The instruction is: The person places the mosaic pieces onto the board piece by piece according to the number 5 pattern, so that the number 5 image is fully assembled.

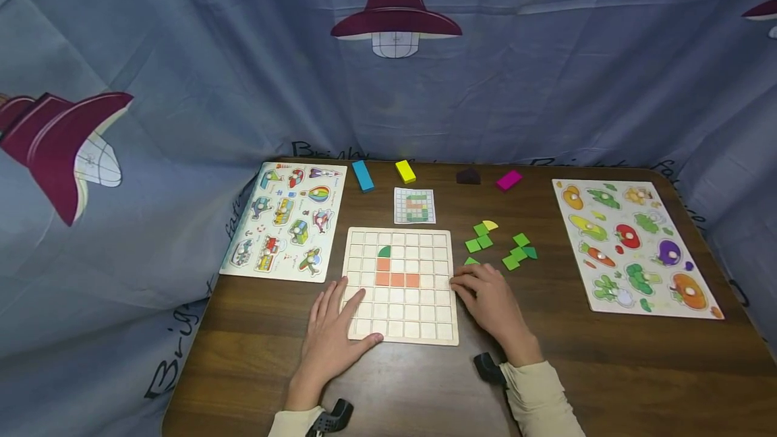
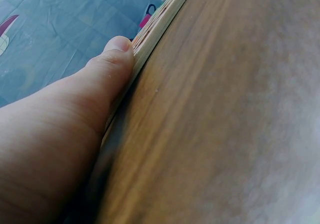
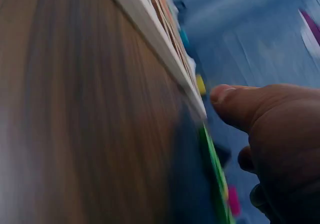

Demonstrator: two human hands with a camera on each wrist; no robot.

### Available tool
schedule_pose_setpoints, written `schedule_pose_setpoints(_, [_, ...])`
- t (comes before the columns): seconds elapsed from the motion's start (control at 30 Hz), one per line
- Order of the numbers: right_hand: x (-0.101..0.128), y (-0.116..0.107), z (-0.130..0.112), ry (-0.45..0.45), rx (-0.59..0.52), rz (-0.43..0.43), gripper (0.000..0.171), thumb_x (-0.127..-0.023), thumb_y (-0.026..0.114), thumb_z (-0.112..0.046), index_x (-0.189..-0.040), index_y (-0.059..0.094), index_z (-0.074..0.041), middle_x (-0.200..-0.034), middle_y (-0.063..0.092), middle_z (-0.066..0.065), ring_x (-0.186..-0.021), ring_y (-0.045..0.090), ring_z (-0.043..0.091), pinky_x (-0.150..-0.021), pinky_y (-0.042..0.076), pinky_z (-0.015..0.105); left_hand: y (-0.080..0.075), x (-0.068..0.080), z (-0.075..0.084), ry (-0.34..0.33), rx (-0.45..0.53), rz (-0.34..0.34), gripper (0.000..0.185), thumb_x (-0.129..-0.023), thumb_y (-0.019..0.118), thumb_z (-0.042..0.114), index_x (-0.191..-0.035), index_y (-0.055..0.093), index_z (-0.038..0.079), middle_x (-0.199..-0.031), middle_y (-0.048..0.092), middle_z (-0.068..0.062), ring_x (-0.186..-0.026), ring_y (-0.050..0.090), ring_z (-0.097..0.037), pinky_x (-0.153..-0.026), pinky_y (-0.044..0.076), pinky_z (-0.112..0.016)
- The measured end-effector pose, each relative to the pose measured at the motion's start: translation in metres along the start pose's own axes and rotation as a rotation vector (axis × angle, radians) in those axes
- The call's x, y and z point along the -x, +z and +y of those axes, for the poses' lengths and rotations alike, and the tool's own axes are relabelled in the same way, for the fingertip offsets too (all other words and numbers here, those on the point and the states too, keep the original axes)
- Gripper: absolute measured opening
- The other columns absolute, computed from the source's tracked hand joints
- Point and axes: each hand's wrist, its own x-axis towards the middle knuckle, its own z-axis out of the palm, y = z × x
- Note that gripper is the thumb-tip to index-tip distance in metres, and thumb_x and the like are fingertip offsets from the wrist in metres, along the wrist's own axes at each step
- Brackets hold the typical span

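While flat, grid board (image 1: 400, 285) between left hand (image 1: 332, 336) and right hand (image 1: 488, 299).

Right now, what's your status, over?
Left hand flat on grid board. Right hand at its right edge, by green pieces. Nothing in the way.

Count on the table: one wooden grid board (image 1: 441, 333) carrying four orange tiles (image 1: 397, 279) and one green quarter-round tile (image 1: 385, 251). One pattern card (image 1: 415, 206). Two peg puzzle boards: vehicles (image 1: 285, 221), vegetables (image 1: 631, 246). Four blocks: blue (image 1: 363, 175), yellow (image 1: 405, 171), dark brown (image 1: 468, 176), magenta (image 1: 508, 180). Loose green tiles (image 1: 514, 255): about eight, exact number unclear.
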Motion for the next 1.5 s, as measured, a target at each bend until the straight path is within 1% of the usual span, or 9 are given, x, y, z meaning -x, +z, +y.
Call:
schedule_pose_setpoints(0.07, [0.008,-0.004,0.015,0.03,0.002,0.064,0.013,-0.083,0.084,-0.014,-0.095,0.081,-0.011,-0.105,0.072,0.003,-0.097,0.063,0.024,-0.084,0.054,0.044,-0.001,0.0,0.0,0.002,0.005,0.001,0.091,-0.08,0.064,0.078,-0.154,0.045,0.029,-0.171,0.02,-0.004,-0.159,0.015,-0.029,-0.128,0.012,-0.051])
schedule_pose_setpoints(0.13, [0.015,-0.009,0.029,0.068,-0.013,0.131,0.014,-0.082,0.085,-0.01,-0.095,0.081,-0.009,-0.103,0.072,0.005,-0.096,0.063,0.025,-0.081,0.053,0.042,-0.001,0.0,-0.001,0.005,0.009,0.001,0.091,-0.08,0.064,0.078,-0.154,0.045,0.029,-0.171,0.02,-0.004,-0.159,0.015,-0.029,-0.128,0.012,-0.051])
schedule_pose_setpoints(0.23, [0.024,-0.014,0.046,0.13,-0.054,0.214,0.02,-0.08,0.086,-0.007,-0.099,0.079,-0.007,-0.104,0.072,0.009,-0.098,0.063,0.027,-0.081,0.051,0.042,-0.001,0.0,-0.002,-0.001,0.008,-0.006,0.092,-0.08,0.063,0.079,-0.155,0.045,0.029,-0.172,0.019,-0.004,-0.159,0.014,-0.029,-0.128,0.012,-0.051])
schedule_pose_setpoints(0.3, [0.027,-0.017,0.054,0.165,-0.088,0.23,0.025,-0.08,0.086,-0.006,-0.103,0.078,-0.006,-0.107,0.071,0.01,-0.101,0.063,0.028,-0.084,0.049,0.044,-0.001,0.0,-0.002,-0.007,0.003,-0.005,0.092,-0.08,0.063,0.08,-0.154,0.045,0.03,-0.172,0.019,-0.004,-0.159,0.015,-0.03,-0.128,0.013,-0.052])
schedule_pose_setpoints(0.5, [0.03,-0.019,0.062,0.191,-0.151,0.157,0.033,-0.083,0.084,-0.008,-0.115,0.075,-0.007,-0.117,0.07,0.01,-0.112,0.063,0.03,-0.092,0.049,0.049,0.0,-0.001,-0.002,-0.011,0.008,-0.007,0.092,-0.08,0.061,0.081,-0.154,0.045,0.03,-0.171,0.02,-0.005,-0.159,0.015,-0.03,-0.127,0.014,-0.053])
schedule_pose_setpoints(0.67, [0.032,-0.019,0.063,0.182,-0.157,0.115,0.038,-0.083,0.084,-0.007,-0.119,0.073,-0.007,-0.121,0.07,0.011,-0.115,0.063,0.032,-0.097,0.048,0.051,-0.001,0.0,-0.001,-0.009,0.006,-0.016,0.092,-0.08,0.061,0.081,-0.154,0.045,0.03,-0.172,0.019,-0.004,-0.159,0.014,-0.03,-0.128,0.013,-0.053])
schedule_pose_setpoints(0.97, [0.036,-0.015,0.063,0.182,-0.113,0.078,0.034,-0.086,0.08,-0.005,-0.119,0.073,-0.006,-0.117,0.072,0.013,-0.105,0.064,0.032,-0.088,0.052,0.053,0.001,0.004,-0.001,0.0,0.006,0.005,0.092,-0.079,0.063,0.08,-0.153,0.046,0.029,-0.171,0.021,-0.006,-0.159,0.016,-0.031,-0.127,0.013,-0.053])
schedule_pose_setpoints(1.27, [0.037,-0.018,0.063,0.154,-0.107,0.074,0.032,-0.086,0.078,0.0,-0.118,0.072,-0.004,-0.117,0.07,0.015,-0.109,0.066,0.037,-0.089,0.054,0.058,0.003,0.003,-0.001,0.023,-0.007,0.034,0.09,-0.079,0.064,0.08,-0.152,0.048,0.029,-0.17,0.023,-0.006,-0.157,0.019,-0.032,-0.126,0.017,-0.054])
schedule_pose_setpoints(1.5, [0.034,-0.022,0.062,0.157,-0.103,0.071,0.028,-0.088,0.077,-0.001,-0.115,0.071,-0.004,-0.114,0.068,0.014,-0.105,0.068,0.035,-0.086,0.056,0.055,0.002,0.002,-0.001,-0.002,-0.005,0.003,0.091,-0.08,0.061,0.082,-0.154,0.046,0.031,-0.171,0.02,-0.004,-0.158,0.016,-0.03,-0.127,0.014,-0.053])
